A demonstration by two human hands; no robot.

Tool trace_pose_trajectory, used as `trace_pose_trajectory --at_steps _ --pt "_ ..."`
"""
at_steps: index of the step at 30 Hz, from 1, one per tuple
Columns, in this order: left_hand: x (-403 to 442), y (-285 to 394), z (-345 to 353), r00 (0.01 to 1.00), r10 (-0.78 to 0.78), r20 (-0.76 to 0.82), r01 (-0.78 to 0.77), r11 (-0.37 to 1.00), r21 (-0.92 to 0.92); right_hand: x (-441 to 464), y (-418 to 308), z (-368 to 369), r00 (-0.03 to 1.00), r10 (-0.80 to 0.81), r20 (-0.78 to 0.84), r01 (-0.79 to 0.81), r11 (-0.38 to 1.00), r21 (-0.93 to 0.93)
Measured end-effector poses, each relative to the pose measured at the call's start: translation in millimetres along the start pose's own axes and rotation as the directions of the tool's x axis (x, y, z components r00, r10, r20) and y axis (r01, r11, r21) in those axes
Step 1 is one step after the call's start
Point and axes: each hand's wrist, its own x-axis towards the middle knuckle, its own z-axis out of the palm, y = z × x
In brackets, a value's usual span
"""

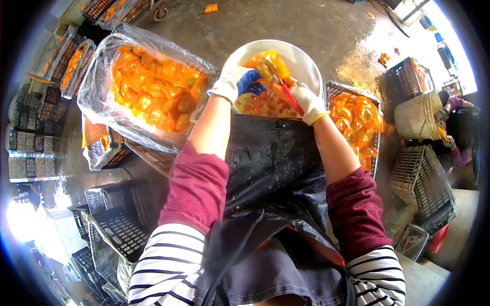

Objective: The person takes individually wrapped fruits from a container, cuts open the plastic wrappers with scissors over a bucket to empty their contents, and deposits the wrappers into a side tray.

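- Scissors with red handles [292,98] are clasped in the right hand [308,103], which wears a white glove; how far its fingers close is partly hidden. The handles lie by the palm, and the blades point up and left, away from the body.
- Glossy orange piece [277,62]: it sits between the two hands, above the far half of the round white plastic tub [311,64], its long axis running roughly sideways. The blades reach across it.
- The left hand [232,83], in a white glove with blue fingers, is pinched on the piece's near left side. It is the nearer hand; the right one meets the piece only through the scissors.
- Pale and orange bits [250,105] lie in the tub, towards its near edge.
- Beyond the tub's left edge is a plastic-lined crate [94,104] full of orange pieces; close by its right edge, a dark crate [378,148] holds more. The tub stands on the grey floor [219,28].
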Motion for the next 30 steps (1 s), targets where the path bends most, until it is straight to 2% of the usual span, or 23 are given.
trace_pose_trajectory --at_steps 3,4,5,6,7,8,9,12,15,18,24,27,30 --pt "17.5 -2.0 -6.9 0.993 -0.044 -0.106 0.064 0.980 0.186 -10.0 -15.3 -5.0 0.990 0.140 0.010 -0.137 0.983 -0.122" --pt "40.6 -21.7 -22.3 0.982 0.169 -0.085 -0.122 0.910 0.396 -9.6 -18.0 -3.9 0.984 0.176 0.026 -0.171 0.976 -0.135" --pt "73.8 -55.6 -46.2 0.930 0.367 -0.018 -0.289 0.762 0.580 -8.6 -20.1 -2.8 0.976 0.212 0.042 -0.204 0.968 -0.149" --pt "68.0 -52.0 -44.9 0.915 0.404 -0.001 -0.351 0.795 0.495 -9.8 -26.7 -1.0 0.967 0.248 0.058 -0.236 0.958 -0.162" --pt "62.2 -48.3 -43.5 0.897 0.441 0.017 -0.409 0.818 0.404 -12.2 -33.7 -1.4 0.956 0.275 0.102 -0.271 0.961 -0.054" --pt "57.8 -45.0 -38.6 0.945 0.328 -0.007 -0.328 0.945 0.015 -16.1 -41.5 -3.1 0.944 0.296 0.148 -0.306 0.950 0.053" --pt "34.4 -25.6 -22.4 0.977 0.211 0.022 -0.187 0.907 -0.377 -20.2 -47.2 -3.2 0.930 0.312 0.195 -0.344 0.926 0.158" --pt "5.4 -3.0 5.1 0.969 0.223 0.107 -0.131 0.831 -0.541 -30.5 -47.4 -5.8 0.962 0.033 0.271 -0.096 0.970 0.222" --pt "13.4 -12.8 6.3 0.959 0.281 0.036 -0.251 0.901 -0.353 -38.1 -71.2 -0.7 0.925 0.271 0.266 -0.322 0.932 0.169" --pt "13.5 -10.4 6.9 0.961 0.268 -0.065 -0.276 0.947 -0.164 -39.1 -64.9 -0.9 0.949 0.193 0.249 -0.246 0.947 0.205" --pt "24.8 -11.8 2.0 0.954 0.223 -0.202 -0.238 0.970 -0.056 -39.1 -66.7 -5.9 0.932 0.216 0.290 -0.288 0.928 0.235" --pt "21.0 -8.7 4.3 0.970 0.215 -0.117 -0.233 0.955 -0.181 -32.3 -53.2 -14.1 0.927 0.192 0.322 -0.250 0.957 0.147" --pt "20.9 -7.4 0.9 0.969 0.248 0.001 -0.239 0.932 -0.274 -31.8 -48.2 -7.9 0.968 0.164 0.192 -0.213 0.939 0.270"
